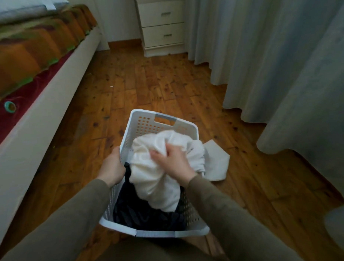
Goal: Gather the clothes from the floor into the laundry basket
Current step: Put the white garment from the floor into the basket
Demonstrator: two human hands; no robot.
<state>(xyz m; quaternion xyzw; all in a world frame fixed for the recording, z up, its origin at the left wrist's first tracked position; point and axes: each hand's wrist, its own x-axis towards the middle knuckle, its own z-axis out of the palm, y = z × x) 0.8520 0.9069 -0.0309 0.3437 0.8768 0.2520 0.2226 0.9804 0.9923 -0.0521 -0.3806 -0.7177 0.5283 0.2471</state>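
Note:
A white perforated laundry basket stands on the wooden floor in front of me. My left hand grips its left rim. My right hand is closed on a bunched white garment that lies in the basket's mouth, partly above the rim. Dark clothes fill the basket's near end beneath it. Part of a white cloth hangs or lies outside the basket on its right side, on the floor; whether it belongs to the held garment I cannot tell.
A bed with an orange and green blanket runs along the left. A white nightstand with drawers stands at the far wall. Pale curtains hang down the right side to the floor. Bare wooden floor lies beyond the basket.

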